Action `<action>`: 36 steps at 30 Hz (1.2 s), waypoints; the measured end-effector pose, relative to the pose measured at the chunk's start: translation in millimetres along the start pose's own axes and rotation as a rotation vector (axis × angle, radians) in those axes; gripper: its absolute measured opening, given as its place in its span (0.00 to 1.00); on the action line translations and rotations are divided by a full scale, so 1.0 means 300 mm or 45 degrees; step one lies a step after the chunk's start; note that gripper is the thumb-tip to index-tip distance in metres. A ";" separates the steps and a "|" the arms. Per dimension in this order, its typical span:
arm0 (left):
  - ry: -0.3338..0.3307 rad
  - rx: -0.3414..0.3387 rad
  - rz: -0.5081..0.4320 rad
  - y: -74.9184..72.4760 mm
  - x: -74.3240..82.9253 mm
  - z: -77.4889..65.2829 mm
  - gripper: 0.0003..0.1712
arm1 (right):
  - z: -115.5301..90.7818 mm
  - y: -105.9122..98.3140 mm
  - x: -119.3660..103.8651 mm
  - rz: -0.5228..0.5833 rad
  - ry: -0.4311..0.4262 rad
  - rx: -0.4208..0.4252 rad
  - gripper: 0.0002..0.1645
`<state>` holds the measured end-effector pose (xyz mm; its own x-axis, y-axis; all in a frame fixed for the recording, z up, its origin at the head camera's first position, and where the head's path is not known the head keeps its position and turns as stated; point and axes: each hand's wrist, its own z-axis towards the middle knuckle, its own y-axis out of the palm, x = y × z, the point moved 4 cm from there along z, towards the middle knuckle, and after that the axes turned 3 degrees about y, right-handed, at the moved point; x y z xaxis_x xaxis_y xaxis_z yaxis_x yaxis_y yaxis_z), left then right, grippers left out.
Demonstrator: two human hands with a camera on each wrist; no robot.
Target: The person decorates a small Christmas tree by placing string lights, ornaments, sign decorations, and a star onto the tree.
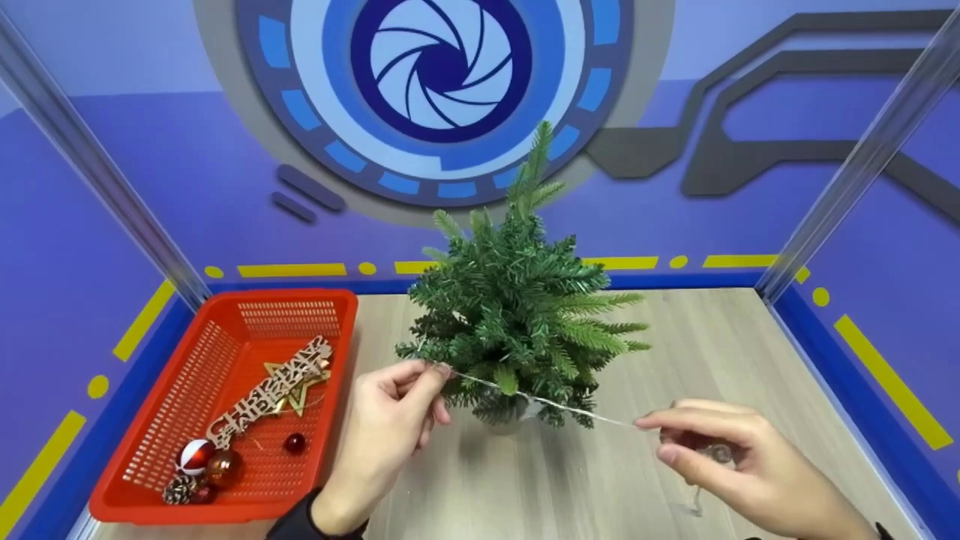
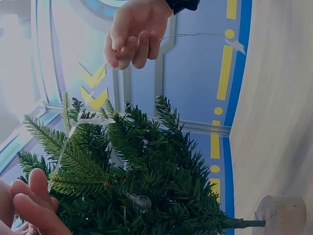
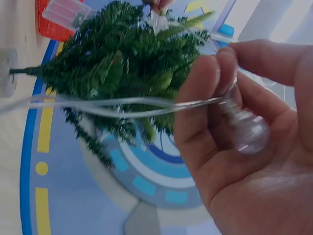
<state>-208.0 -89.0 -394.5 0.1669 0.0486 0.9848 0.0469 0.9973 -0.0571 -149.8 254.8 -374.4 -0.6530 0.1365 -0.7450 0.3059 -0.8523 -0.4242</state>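
Note:
A small green Christmas tree (image 1: 510, 315) stands on a round wooden base (image 2: 283, 215). In front of it, a clear string light wire (image 1: 559, 407) runs taut between both hands. My left hand (image 1: 397, 420) pinches one end at the tree's lower left branches. To the right, my right hand (image 1: 739, 457) pinches the other end between thumb and fingers. In the right wrist view a clear bulb (image 3: 249, 134) hangs at the palm, and a clear star-shaped light (image 3: 159, 22) shows near the left fingers. Another clear bulb (image 2: 139, 201) lies among the branches.
At left sits a red basket (image 1: 343, 322) with a gold star (image 1: 300, 397), a lettered Christmas sign (image 1: 262, 394), several baubles and a pinecone (image 1: 180, 490). A clear plastic box (image 3: 66, 12) appears beside the basket. Panel walls surround the wooden table (image 1: 705, 337).

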 end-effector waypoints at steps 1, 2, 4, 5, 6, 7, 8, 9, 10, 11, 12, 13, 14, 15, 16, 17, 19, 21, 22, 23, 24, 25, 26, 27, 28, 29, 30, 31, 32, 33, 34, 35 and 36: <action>-0.001 0.009 -0.001 -0.003 0.001 0.001 0.10 | -0.006 -0.011 0.002 -0.002 -0.002 0.012 0.28; 0.000 0.018 -0.003 -0.006 0.001 0.002 0.10 | -0.011 -0.023 0.003 0.012 -0.012 0.025 0.28; -0.001 0.030 -0.010 -0.011 0.003 0.004 0.09 | -0.023 -0.048 0.006 0.056 -0.014 0.054 0.29; -0.001 0.030 -0.016 -0.012 0.004 0.004 0.09 | -0.030 -0.061 0.006 0.081 -0.014 0.074 0.29; -0.001 0.028 -0.020 -0.013 0.004 0.004 0.09 | -0.036 -0.074 0.007 0.115 -0.007 0.095 0.29; -0.001 0.024 -0.022 -0.014 0.005 0.004 0.10 | -0.043 -0.086 0.006 0.143 0.004 0.119 0.29; 0.001 0.020 -0.024 -0.014 0.005 0.003 0.10 | -0.051 -0.097 0.004 0.160 0.045 0.144 0.28; 0.001 0.015 -0.027 -0.013 0.006 0.001 0.10 | -0.059 -0.106 0.001 0.174 0.069 0.164 0.28; 0.003 0.008 -0.026 -0.013 0.007 -0.001 0.11 | -0.067 -0.115 -0.003 0.141 0.120 0.192 0.27; 0.004 0.003 -0.022 -0.011 0.007 -0.002 0.11 | -0.075 -0.121 -0.008 0.106 0.169 0.214 0.26; 0.006 -0.005 -0.018 -0.010 0.008 -0.002 0.12 | -0.079 -0.125 -0.013 0.100 0.174 0.225 0.25; 0.010 -0.009 -0.012 -0.008 0.008 -0.001 0.14 | -0.081 -0.128 -0.019 0.090 0.163 0.232 0.25; 0.012 -0.012 -0.008 -0.007 0.007 0.000 0.15 | -0.081 -0.128 -0.024 0.067 0.173 0.236 0.24; 0.014 -0.017 -0.003 -0.006 0.007 0.003 0.16 | -0.077 -0.129 -0.029 0.084 0.121 0.235 0.24; 0.016 -0.018 0.002 -0.006 0.005 0.005 0.16 | -0.071 -0.129 -0.031 0.098 0.093 0.237 0.23; 0.015 -0.014 0.002 -0.006 0.004 0.008 0.17 | -0.062 -0.128 -0.033 0.146 0.029 0.230 0.23; 0.011 -0.012 -0.003 -0.006 0.000 0.011 0.17 | -0.046 -0.127 -0.036 0.193 -0.038 0.230 0.22; 0.005 -0.014 -0.011 -0.005 -0.002 0.013 0.18 | -0.032 -0.129 -0.043 0.223 -0.089 0.241 0.21; 0.005 -0.012 -0.014 -0.005 -0.004 0.013 0.18 | -0.025 -0.129 -0.049 0.223 -0.105 0.249 0.21; 0.007 -0.013 -0.015 -0.005 -0.005 0.013 0.18 | -0.019 -0.130 -0.057 0.221 -0.120 0.257 0.20; 0.009 -0.016 -0.016 -0.005 -0.005 0.013 0.19 | -0.014 -0.132 -0.066 0.222 -0.133 0.264 0.20; 0.009 -0.019 -0.017 -0.003 -0.005 0.013 0.19 | -0.010 -0.134 -0.074 0.222 -0.144 0.273 0.19; 0.011 -0.022 -0.020 -0.003 -0.004 0.013 0.19 | -0.006 -0.136 -0.082 0.224 -0.155 0.279 0.19; 0.014 -0.022 -0.022 -0.002 -0.003 0.014 0.18 | -0.002 -0.137 -0.089 0.225 -0.168 0.285 0.19; 0.013 -0.024 -0.025 -0.002 -0.004 0.014 0.18 | 0.002 -0.138 -0.095 0.228 -0.167 0.292 0.19; 0.011 -0.026 -0.029 -0.002 -0.003 0.013 0.18 | 0.004 -0.139 -0.099 0.229 -0.160 0.300 0.19; 0.009 -0.024 -0.028 -0.001 -0.003 0.013 0.18 | 0.007 -0.139 -0.101 0.232 -0.162 0.304 0.19; 0.008 -0.026 -0.029 -0.001 -0.004 0.014 0.19 | 0.010 -0.138 -0.102 0.234 -0.164 0.305 0.19; 0.008 -0.024 -0.029 0.000 -0.006 0.014 0.20 | 0.012 -0.138 -0.102 0.239 -0.164 0.303 0.19; 0.006 -0.023 -0.028 0.000 -0.009 0.015 0.21 | 0.015 -0.138 -0.099 0.239 -0.162 0.302 0.19; 0.004 -0.024 -0.024 0.000 -0.011 0.016 0.22 | 0.016 -0.138 -0.096 0.243 -0.161 0.298 0.20; 0.002 -0.023 -0.018 0.001 -0.014 0.017 0.23 | 0.017 -0.139 -0.092 0.245 -0.153 0.296 0.20; 0.000 -0.024 -0.015 0.001 -0.016 0.018 0.24 | 0.019 -0.141 -0.086 0.239 -0.135 0.300 0.20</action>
<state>-214.1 -88.6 -398.3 0.1660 0.0368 0.9854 0.0677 0.9965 -0.0487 -149.9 284.4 -334.3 -0.6727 -0.0769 -0.7359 0.2668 -0.9529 -0.1443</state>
